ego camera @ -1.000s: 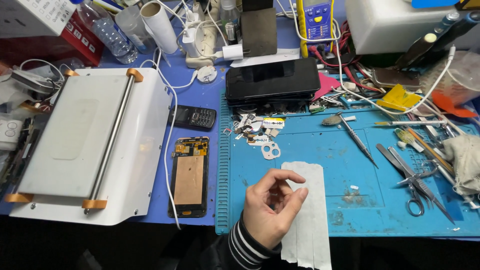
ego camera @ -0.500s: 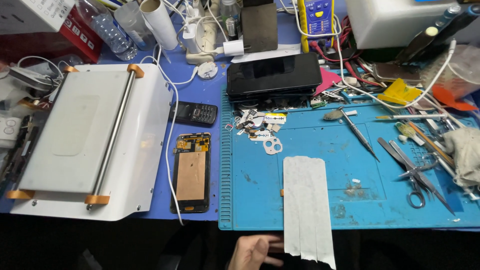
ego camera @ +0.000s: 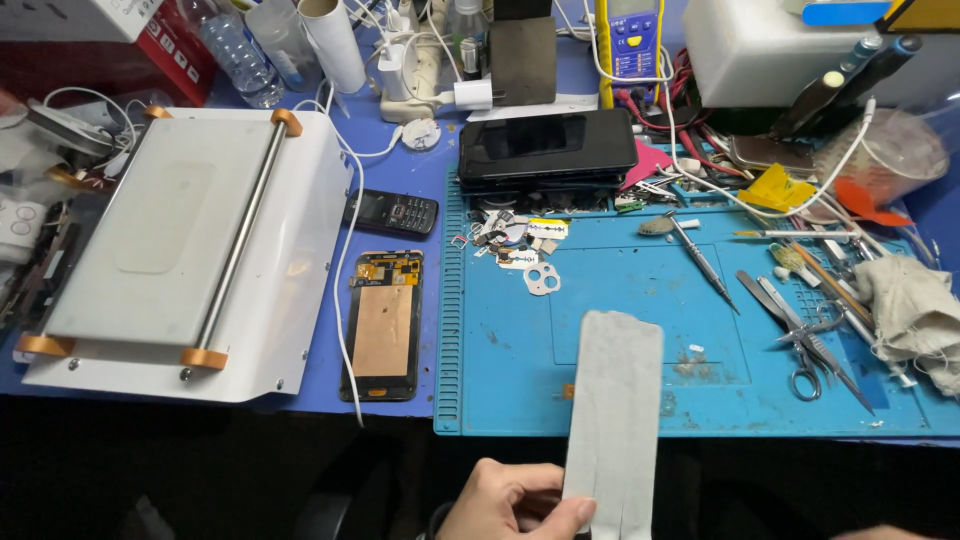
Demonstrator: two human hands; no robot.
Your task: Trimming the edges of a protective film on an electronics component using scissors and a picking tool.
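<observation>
A long pale grey sheet (ego camera: 615,400) lies lengthwise over the front edge of the blue work mat (ego camera: 520,380), its near end hanging past the table. My left hand (ego camera: 515,500) pinches that near end between thumb and fingers at the bottom of the view. Only a sliver of my right hand (ego camera: 885,532) shows at the bottom right edge, so its fingers are hidden. An opened phone body (ego camera: 383,325) with a copper-coloured back lies just left of the mat.
A white flat machine (ego camera: 180,250) with a metal bar fills the left side. At the mat's back stands a stack of dark phones (ego camera: 545,150), with small metal parts (ego camera: 520,245) in front. Tweezers and scissors (ego camera: 810,340) and a cloth (ego camera: 915,310) lie at the right. A small keypad phone (ego camera: 392,212) lies nearby.
My left hand has drawn back from on top of the sheet to its near end below the table edge and now pinches it. The sheet still lies on the mat.
</observation>
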